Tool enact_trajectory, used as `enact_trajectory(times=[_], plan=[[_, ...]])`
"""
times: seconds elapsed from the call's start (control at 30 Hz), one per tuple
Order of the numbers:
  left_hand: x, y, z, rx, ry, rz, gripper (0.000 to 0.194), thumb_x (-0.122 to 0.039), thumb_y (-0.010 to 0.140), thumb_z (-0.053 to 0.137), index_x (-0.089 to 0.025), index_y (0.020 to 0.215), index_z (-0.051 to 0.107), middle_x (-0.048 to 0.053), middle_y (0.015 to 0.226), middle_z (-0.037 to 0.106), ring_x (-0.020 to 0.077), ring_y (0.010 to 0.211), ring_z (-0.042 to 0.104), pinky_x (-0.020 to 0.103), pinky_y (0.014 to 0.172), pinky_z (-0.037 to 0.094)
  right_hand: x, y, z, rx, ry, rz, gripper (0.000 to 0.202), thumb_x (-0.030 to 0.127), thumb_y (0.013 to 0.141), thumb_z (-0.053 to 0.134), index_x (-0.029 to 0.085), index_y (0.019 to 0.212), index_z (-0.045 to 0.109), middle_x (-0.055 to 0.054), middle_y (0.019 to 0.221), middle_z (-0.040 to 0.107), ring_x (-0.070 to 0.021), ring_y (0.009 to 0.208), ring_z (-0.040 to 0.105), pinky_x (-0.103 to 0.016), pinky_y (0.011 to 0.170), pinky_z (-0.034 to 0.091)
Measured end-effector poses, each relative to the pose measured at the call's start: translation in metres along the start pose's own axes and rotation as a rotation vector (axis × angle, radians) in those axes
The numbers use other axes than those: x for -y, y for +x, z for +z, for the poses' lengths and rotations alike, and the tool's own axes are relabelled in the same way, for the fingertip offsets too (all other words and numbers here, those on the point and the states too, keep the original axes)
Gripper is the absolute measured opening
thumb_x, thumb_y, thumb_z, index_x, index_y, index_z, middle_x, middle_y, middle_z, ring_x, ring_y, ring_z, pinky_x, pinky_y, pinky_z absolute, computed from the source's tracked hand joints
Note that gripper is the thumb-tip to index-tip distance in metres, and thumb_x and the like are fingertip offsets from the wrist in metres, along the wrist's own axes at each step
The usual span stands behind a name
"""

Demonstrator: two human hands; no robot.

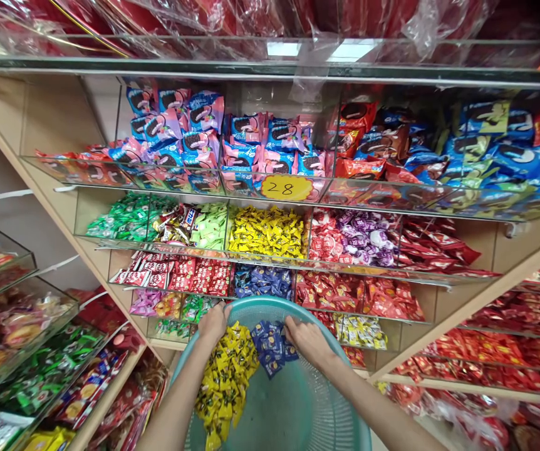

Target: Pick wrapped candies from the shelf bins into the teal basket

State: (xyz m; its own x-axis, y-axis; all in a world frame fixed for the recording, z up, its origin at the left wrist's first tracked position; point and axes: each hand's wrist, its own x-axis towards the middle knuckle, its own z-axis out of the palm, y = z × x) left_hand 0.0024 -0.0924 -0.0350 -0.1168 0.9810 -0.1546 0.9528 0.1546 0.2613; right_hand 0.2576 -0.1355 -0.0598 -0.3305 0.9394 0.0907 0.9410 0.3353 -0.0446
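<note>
Shelves (58,119) of wrapped sweets behind; green basket (293,407) below, yellow packets (225,382) at 10 o'clock, blue packets (270,347) at 12. Left grip (214,322) clamps rim at 11, likely steadying; right grip (306,340) curled beside blues at 1, pinch unclear

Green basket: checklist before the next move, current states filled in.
1. Left hand on the rim of the green basket: ok, fingers curled at the far rim.
2. Right hand clear of the contents: not ok, its fingers are at the dark blue packets.
3. Yellow packets kept apart from the blue ones: not ok, the piles meet.
4. Room in the basket: ok, part of its bottom is bare.
5. Blue packets in the shelf compartment: ok, plenty showing.
6. Basket supported from below: cannot tell, underside hidden.
</note>
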Motion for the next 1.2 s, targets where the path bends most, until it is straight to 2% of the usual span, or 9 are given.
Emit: enact_trajectory(times=[0.2,0.33,0.43,0.53,0.67,0.73,0.87,1.0,1.2], plan=[[-0.001,-0.001,0.0,-0.019,0.017,0.009,0.045,-0.047,0.09,0.025,-0.022,0.108,0.057,0.012,0.099,0.068,0.0267,0.091,0.063,0.032,0.071,0.044,0.014,-0.011,0.024,0.106,-0.152,-0.014,0.021,0.008,0.085,0.039,0.017,0.1,0.052,-0.012,0.082,0.067,-0.0209,0.071,0.067,-0.024,0.054,0.041],[0.001,-0.006,0.001,-0.034,0.027,0.01,0.045,-0.047,0.09,0.025,-0.021,0.109,0.056,0.012,0.098,0.068,0.0261,0.089,0.064,0.031,0.07,0.044,0.021,-0.018,0.022,0.119,-0.122,-0.072,0.024,0.035,0.088,0.046,0.016,0.1,0.054,-0.012,0.082,0.068,-0.0246,0.071,0.067,-0.027,0.055,0.041],[0.003,-0.011,0.001,-0.035,0.026,0.001,0.044,-0.047,0.09,0.026,-0.022,0.111,0.056,0.012,0.099,0.068,0.0258,0.09,0.064,0.031,0.069,0.045,0.019,-0.019,0.011,0.031,-0.045,0.0,0.034,0.046,0.089,0.039,0.016,0.097,0.054,-0.01,0.077,0.067,-0.0229,0.067,0.065,-0.027,0.056,0.039],[0.006,-0.015,-0.001,-0.037,0.029,-0.003,0.043,-0.046,0.09,0.027,-0.023,0.11,0.056,0.012,0.099,0.068,0.0261,0.092,0.063,0.032,0.07,0.045,0.009,-0.018,-0.005,-0.132,0.038,0.13,0.032,0.038,0.093,0.03,0.017,0.09,0.054,-0.007,0.075,0.065,-0.0188,0.068,0.062,-0.026,0.06,0.038],[0.012,-0.016,-0.009,-0.06,0.023,0.004,0.043,-0.047,0.09,0.027,-0.024,0.11,0.057,0.011,0.1,0.068,0.0259,0.094,0.063,0.032,0.072,0.045,-0.01,-0.023,-0.021,-0.356,0.056,0.331,0.03,0.035,0.091,0.033,0.017,0.098,0.055,-0.012,0.099,0.062,-0.0228,0.091,0.057,-0.03,0.075,0.038],[0.015,-0.015,-0.013,-0.07,0.021,0.001,0.043,-0.047,0.09,0.027,-0.023,0.111,0.057,0.011,0.099,0.068,0.0259,0.092,0.063,0.032,0.072,0.045,-0.016,-0.027,-0.019,-0.265,0.159,0.421,0.033,0.038,0.089,0.037,0.017,0.109,0.053,-0.013,0.105,0.06,-0.0233,0.093,0.057,-0.03,0.075,0.039],[0.03,-0.009,-0.019,-0.053,0.019,-0.003,0.043,-0.045,0.09,0.029,-0.021,0.11,0.058,0.013,0.098,0.068,0.0241,0.09,0.064,0.03,0.073,0.044,-0.013,-0.031,-0.003,0.018,0.393,0.497,0.037,0.035,0.089,0.035,0.019,0.118,0.051,-0.009,0.095,0.066,-0.0213,0.09,0.06,-0.027,0.073,0.04],[0.051,0.002,-0.015,-0.003,-0.019,-0.014,0.043,-0.045,0.089,0.031,-0.02,0.113,0.058,0.013,0.102,0.068,0.0235,0.091,0.064,0.029,0.073,0.044,0.005,-0.023,0.005,0.035,0.37,0.534,0.04,0.034,0.089,0.035,0.019,0.123,0.05,-0.012,0.102,0.065,-0.0236,0.099,0.058,-0.029,0.076,0.039],[0.073,0.008,-0.007,-0.02,-0.06,0.006,0.047,-0.047,0.089,0.029,-0.02,0.114,0.057,0.013,0.102,0.068,0.024,0.092,0.064,0.029,0.073,0.044,0.026,-0.016,0.003,0.0,0.337,0.512,0.041,0.033,0.091,0.032,0.019,0.125,0.049,-0.013,0.102,0.066,-0.0233,0.098,0.06,-0.028,0.077,0.04]])
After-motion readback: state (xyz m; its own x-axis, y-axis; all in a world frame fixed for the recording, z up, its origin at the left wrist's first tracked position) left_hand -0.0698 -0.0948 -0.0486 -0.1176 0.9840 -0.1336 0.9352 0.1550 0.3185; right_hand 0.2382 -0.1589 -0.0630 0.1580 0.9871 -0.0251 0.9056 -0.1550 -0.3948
